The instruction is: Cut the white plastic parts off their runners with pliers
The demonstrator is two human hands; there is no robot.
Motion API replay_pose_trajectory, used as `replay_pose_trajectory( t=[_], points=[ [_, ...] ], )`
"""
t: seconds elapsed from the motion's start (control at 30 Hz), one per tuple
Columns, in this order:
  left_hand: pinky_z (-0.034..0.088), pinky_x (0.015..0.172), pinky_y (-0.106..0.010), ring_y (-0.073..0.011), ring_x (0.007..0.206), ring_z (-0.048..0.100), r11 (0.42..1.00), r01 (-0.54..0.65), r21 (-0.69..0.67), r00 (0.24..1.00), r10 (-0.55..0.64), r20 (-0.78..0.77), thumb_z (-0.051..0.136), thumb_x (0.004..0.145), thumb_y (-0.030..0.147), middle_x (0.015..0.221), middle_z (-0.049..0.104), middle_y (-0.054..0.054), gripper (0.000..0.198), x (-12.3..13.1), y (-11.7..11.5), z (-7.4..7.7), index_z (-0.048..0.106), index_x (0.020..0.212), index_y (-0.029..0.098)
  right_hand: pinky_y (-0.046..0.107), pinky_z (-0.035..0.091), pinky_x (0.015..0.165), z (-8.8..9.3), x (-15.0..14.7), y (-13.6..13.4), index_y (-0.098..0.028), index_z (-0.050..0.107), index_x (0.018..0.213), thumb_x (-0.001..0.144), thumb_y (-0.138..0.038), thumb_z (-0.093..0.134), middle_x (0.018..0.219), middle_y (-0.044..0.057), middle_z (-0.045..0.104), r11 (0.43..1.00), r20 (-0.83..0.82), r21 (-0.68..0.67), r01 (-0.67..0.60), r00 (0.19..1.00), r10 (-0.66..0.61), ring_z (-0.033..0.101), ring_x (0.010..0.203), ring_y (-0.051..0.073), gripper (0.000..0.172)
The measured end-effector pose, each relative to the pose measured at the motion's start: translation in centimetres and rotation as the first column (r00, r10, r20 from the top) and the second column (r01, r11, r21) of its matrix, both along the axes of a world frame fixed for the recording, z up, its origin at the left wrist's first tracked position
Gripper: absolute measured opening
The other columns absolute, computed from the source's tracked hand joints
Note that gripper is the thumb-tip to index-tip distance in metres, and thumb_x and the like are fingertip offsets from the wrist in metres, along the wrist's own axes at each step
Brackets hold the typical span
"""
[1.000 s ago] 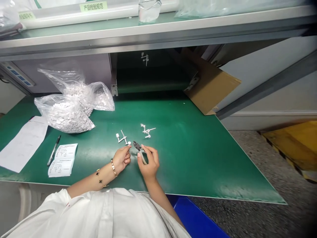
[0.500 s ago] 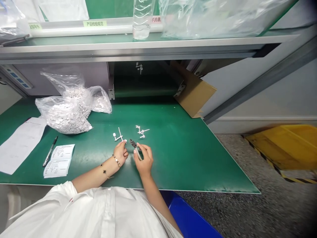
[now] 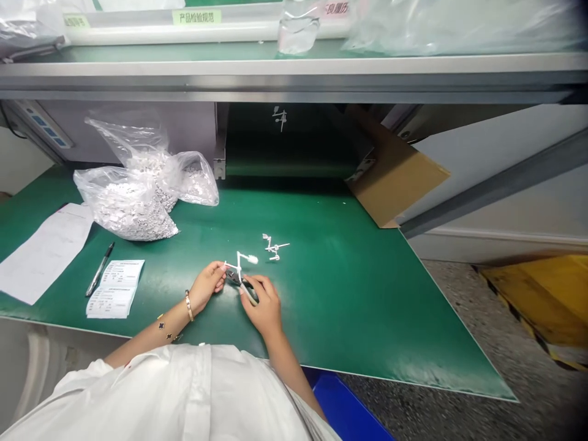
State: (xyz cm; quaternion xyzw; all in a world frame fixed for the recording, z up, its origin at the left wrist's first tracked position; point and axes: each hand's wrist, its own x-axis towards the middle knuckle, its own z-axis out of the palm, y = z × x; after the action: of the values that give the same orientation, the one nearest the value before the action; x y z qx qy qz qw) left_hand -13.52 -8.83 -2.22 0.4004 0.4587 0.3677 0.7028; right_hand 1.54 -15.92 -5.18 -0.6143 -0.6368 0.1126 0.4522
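My left hand (image 3: 208, 287) pinches the end of a thin arm on a white branched plastic sprue (image 3: 239, 260). The sprue stands up above the green table, a pale lump at the end of its upper branch. In my right hand (image 3: 266, 305) is a pair of side cutters (image 3: 248, 295) with light handles. Their dark jaws sit right by the lower part of the sprue; whether they close on it I cannot tell. A second white sprue (image 3: 274, 248) lies on the table just beyond my right hand.
Clear plastic bags (image 3: 133, 211) of small white parts stand at the back left. A pen (image 3: 100, 269), a printed slip (image 3: 116, 288) and a paper sheet (image 3: 48, 254) lie at left. A cardboard piece (image 3: 404, 174) leans at the back right, and a shelf (image 3: 275, 67) runs overhead.
My left hand has turned the sprue, so its lump-ended branch now points right. The cutters have come up against the sprue. The camera view has shifted slightly.
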Motion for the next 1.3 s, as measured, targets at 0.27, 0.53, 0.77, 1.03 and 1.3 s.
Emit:
replay_pose_trajectory(
  t=[0.27,0.53,0.77,1.03,1.3],
  points=[
    [0.021,0.041,-0.017,-0.0031,0.043,0.032,0.989,0.083,0.126,0.994,-0.074,-0.077,0.064,0.071,0.051,0.056,0.042,0.008,0.043,-0.7,-0.1,-0.9,0.049,0.090,0.016,0.032,0.047,0.083,0.1,0.3,0.0,-0.023,0.061,0.109,0.078,-0.019,0.055,0.098,0.005,0.058,0.997,-0.100,-0.041,-0.066,0.993,0.062,0.056,0.092,0.018,0.031],
    [0.028,0.044,-0.018,-0.0052,0.049,0.039,0.947,0.182,0.266,0.963,-0.118,-0.241,0.054,0.079,0.052,0.065,0.051,0.002,0.043,-1.2,-0.1,-2.1,0.060,0.099,0.014,0.030,0.047,0.083,0.4,0.5,0.0,-0.023,0.062,0.108,0.081,-0.021,0.055,0.098,0.005,0.057,0.996,-0.156,-0.026,-0.082,0.985,0.077,0.057,0.093,0.017,0.028],
    [0.038,0.052,-0.021,-0.0091,0.057,0.045,0.872,0.223,0.435,0.940,-0.073,-0.335,0.044,0.088,0.045,0.072,0.054,-0.002,0.041,-1.2,-0.3,-2.1,0.063,0.108,0.016,0.030,0.048,0.082,0.5,0.4,0.0,-0.023,0.061,0.109,0.081,-0.019,0.055,0.098,0.005,0.057,0.996,-0.189,-0.022,-0.086,0.979,0.080,0.057,0.091,0.017,0.029],
    [0.041,0.057,-0.023,-0.0094,0.057,0.046,0.824,0.253,0.507,0.929,-0.060,-0.365,0.041,0.090,0.042,0.076,0.053,-0.003,0.040,-1.0,-0.4,-2.2,0.063,0.112,0.017,0.029,0.049,0.080,0.0,0.4,0.0,-0.023,0.061,0.109,0.082,-0.020,0.055,0.097,0.005,0.057,0.996,-0.218,-0.012,-0.090,0.972,0.085,0.057,0.089,0.016,0.028],
    [0.040,0.055,-0.021,-0.0103,0.060,0.046,0.819,0.320,0.477,0.890,-0.087,-0.447,0.041,0.090,0.041,0.074,0.054,-0.003,0.038,-1.7,-0.4,-2.1,0.064,0.110,0.018,0.031,0.048,0.077,-0.2,0.1,-0.1,-0.024,0.064,0.103,0.079,-0.021,0.058,0.088,0.004,0.057,1.000,-0.111,-0.005,-0.026,0.994,0.026,0.057,0.084,0.017,0.025]
  ],
)
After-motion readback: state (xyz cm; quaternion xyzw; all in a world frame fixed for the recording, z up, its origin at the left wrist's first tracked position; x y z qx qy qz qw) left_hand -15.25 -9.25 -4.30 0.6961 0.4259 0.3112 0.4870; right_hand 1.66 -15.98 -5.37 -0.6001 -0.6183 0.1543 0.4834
